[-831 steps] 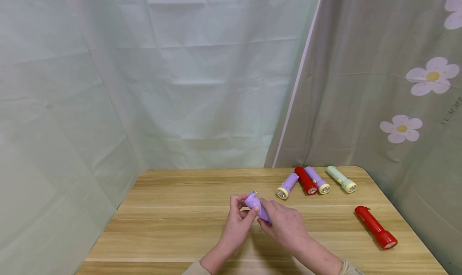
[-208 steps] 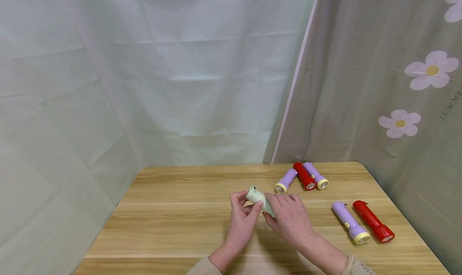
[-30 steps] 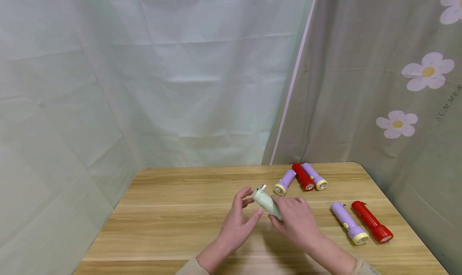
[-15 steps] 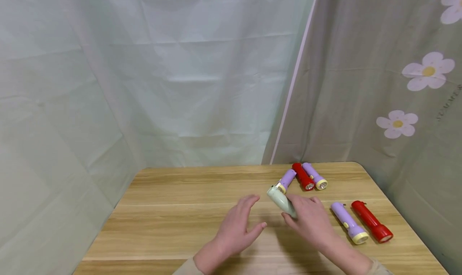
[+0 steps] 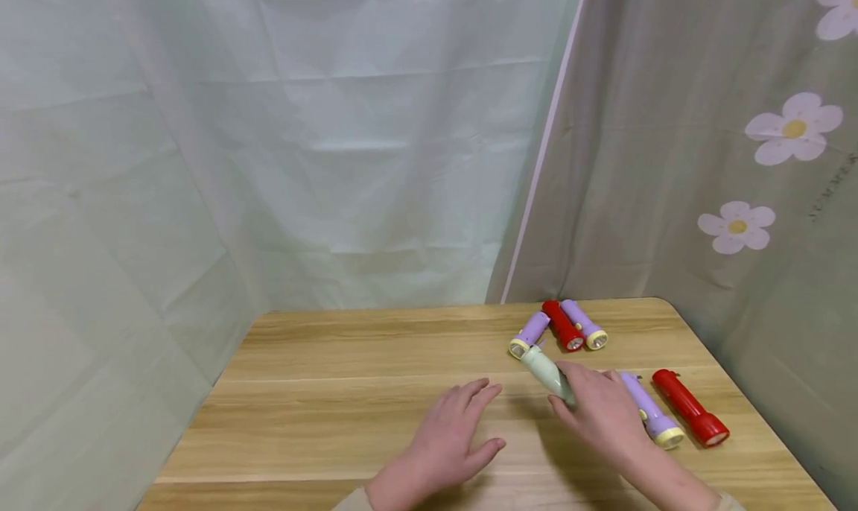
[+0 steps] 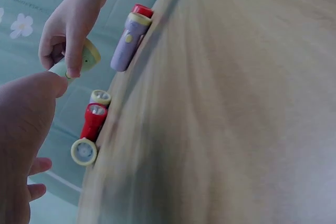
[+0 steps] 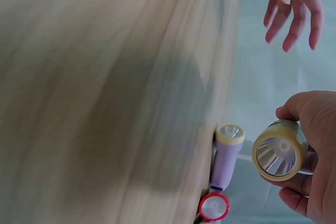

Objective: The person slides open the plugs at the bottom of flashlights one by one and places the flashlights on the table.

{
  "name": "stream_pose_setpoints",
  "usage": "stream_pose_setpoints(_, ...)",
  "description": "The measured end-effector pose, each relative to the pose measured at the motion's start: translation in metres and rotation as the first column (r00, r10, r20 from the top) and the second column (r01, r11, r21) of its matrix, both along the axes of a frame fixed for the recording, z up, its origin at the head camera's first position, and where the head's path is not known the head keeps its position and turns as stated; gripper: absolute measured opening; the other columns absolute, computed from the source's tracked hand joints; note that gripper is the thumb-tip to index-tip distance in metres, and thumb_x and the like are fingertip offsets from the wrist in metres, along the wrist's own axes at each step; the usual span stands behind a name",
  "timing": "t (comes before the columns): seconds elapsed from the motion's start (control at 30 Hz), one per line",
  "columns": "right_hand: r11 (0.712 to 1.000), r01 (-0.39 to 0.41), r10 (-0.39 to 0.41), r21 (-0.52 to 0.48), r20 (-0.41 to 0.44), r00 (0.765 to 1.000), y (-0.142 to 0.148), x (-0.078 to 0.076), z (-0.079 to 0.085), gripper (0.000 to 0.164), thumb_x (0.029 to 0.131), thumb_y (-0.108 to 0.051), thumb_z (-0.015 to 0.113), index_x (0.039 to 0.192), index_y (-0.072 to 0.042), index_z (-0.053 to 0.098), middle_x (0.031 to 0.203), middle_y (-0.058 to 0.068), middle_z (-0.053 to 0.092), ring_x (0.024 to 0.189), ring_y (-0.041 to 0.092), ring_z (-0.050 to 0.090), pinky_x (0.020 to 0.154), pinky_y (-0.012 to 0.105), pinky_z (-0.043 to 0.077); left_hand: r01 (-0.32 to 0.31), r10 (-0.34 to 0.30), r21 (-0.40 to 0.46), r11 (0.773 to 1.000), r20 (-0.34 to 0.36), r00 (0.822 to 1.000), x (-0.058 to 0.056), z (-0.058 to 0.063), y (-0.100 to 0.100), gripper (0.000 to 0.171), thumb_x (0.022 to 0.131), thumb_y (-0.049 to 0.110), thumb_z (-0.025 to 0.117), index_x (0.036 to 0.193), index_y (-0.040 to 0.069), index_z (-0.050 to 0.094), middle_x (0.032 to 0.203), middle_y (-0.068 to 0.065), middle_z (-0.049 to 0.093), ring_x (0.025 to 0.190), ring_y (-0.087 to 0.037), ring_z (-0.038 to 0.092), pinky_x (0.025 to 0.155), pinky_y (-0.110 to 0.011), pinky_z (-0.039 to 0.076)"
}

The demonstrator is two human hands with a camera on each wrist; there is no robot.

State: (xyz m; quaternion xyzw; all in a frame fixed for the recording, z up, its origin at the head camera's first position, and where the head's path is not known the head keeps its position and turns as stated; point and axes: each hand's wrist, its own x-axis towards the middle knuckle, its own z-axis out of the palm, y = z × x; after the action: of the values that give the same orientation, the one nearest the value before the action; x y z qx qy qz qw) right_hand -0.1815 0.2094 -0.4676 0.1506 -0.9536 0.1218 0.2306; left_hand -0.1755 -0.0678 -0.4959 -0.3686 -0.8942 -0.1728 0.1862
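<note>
My right hand [image 5: 599,414] grips a pale green flashlight [image 5: 546,373] above the table, its tail end tilted up to the left. The right wrist view shows the flashlight's yellow-rimmed lens [image 7: 277,157] facing that camera. My left hand [image 5: 445,436] hovers to the left, fingers spread and holding nothing; it is apart from the flashlight. Just beyond the right hand lie a purple flashlight [image 5: 646,407], partly hidden by that hand, and a red flashlight [image 5: 690,407], side by side.
Toward the back of the wooden table [image 5: 322,407] lie a purple flashlight [image 5: 532,328], a red one [image 5: 563,325] and another purple one [image 5: 585,323], close together. Pale curtains [image 5: 402,161] hang behind the table and at its sides.
Earlier both hands held a purple flashlight, which later lay beside the red one. Both hands then held the green flashlight; my left hand let go and the right carried it rightward.
</note>
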Motion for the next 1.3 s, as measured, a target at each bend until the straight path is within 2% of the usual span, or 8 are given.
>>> stream_pose_setpoints(0.2,0.999,0.046,-0.045,0.025,-0.025,0.999,0.020,0.005,-0.007,0.051,0.075,-0.029,0.089,0.116,-0.009,0.068,0.093,0.001,0.071,0.081,0.025,0.062,0.074,0.044,0.043,0.011,-0.008,-0.059,0.998,0.057,0.998,0.007,-0.007,0.005,0.076,0.096,0.053,0.064,0.159,0.022,0.034,0.152,-0.006,0.046,0.134,-0.024,0.050,0.113,-0.048,0.039)
stream_pose_setpoints(0.3,0.997,0.065,-0.064,0.040,-0.016,0.998,0.029,0.007,-0.011,0.047,0.075,-0.029,0.089,0.112,-0.008,0.069,0.086,-0.001,0.068,0.077,0.023,0.058,0.074,0.044,0.042,0.021,-0.015,-0.074,0.997,0.079,0.997,0.009,-0.009,0.008,0.077,0.096,0.053,0.064,0.159,0.022,0.033,0.153,-0.006,0.045,0.136,-0.023,0.048,0.114,-0.048,0.038)
stream_pose_setpoints(0.53,0.994,0.112,-0.112,0.012,0.086,0.990,0.043,0.012,-0.018,0.037,0.076,-0.028,0.085,0.099,-0.006,0.067,0.070,-0.004,0.049,0.065,0.017,0.045,0.062,0.039,0.040,0.054,-0.046,-0.095,0.994,0.086,0.995,0.015,-0.015,0.015,0.076,0.098,0.056,0.060,0.160,0.021,0.031,0.153,-0.007,0.045,0.138,-0.020,0.047,0.113,-0.050,0.039)
stream_pose_setpoints(0.77,0.992,0.127,-0.123,-0.023,0.132,0.984,0.046,0.012,-0.023,0.025,0.076,-0.023,0.081,0.084,-0.011,0.060,0.063,-0.005,0.042,0.056,0.017,0.039,0.052,0.035,0.034,0.083,-0.073,-0.109,0.991,0.095,0.993,0.017,-0.020,0.023,0.074,0.100,0.055,0.057,0.160,0.021,0.029,0.153,-0.006,0.045,0.140,-0.018,0.044,0.112,-0.048,0.040)
stream_pose_setpoints(1.03,0.985,0.165,-0.146,-0.052,0.264,0.953,0.046,0.010,-0.026,0.027,0.080,-0.025,0.078,0.089,-0.008,0.060,0.063,-0.003,0.043,0.053,0.016,0.039,0.049,0.034,0.033,0.097,-0.088,-0.110,0.989,0.083,0.993,0.018,-0.021,0.028,0.074,0.101,0.056,0.055,0.161,0.022,0.029,0.152,-0.005,0.046,0.141,-0.016,0.042,0.113,-0.046,0.039)
stream_pose_setpoints(1.17,0.982,0.178,-0.154,-0.059,0.287,0.945,0.046,0.010,-0.026,0.025,0.080,-0.024,0.077,0.084,-0.009,0.058,0.063,-0.002,0.043,0.054,0.017,0.039,0.048,0.035,0.033,0.099,-0.091,-0.106,0.989,0.075,0.993,0.019,-0.021,0.029,0.074,0.100,0.056,0.057,0.160,0.022,0.031,0.151,-0.005,0.048,0.140,-0.015,0.044,0.113,-0.045,0.039)
stream_pose_setpoints(1.3,0.981,0.183,-0.157,-0.059,0.298,0.942,0.045,0.009,-0.026,0.025,0.080,-0.024,0.076,0.082,-0.009,0.057,0.062,-0.002,0.044,0.054,0.018,0.040,0.047,0.035,0.033,0.097,-0.086,-0.107,0.990,0.103,0.991,0.019,-0.021,0.029,0.071,0.101,0.055,0.055,0.160,0.022,0.031,0.151,-0.003,0.048,0.140,-0.014,0.044,0.114,-0.045,0.038)
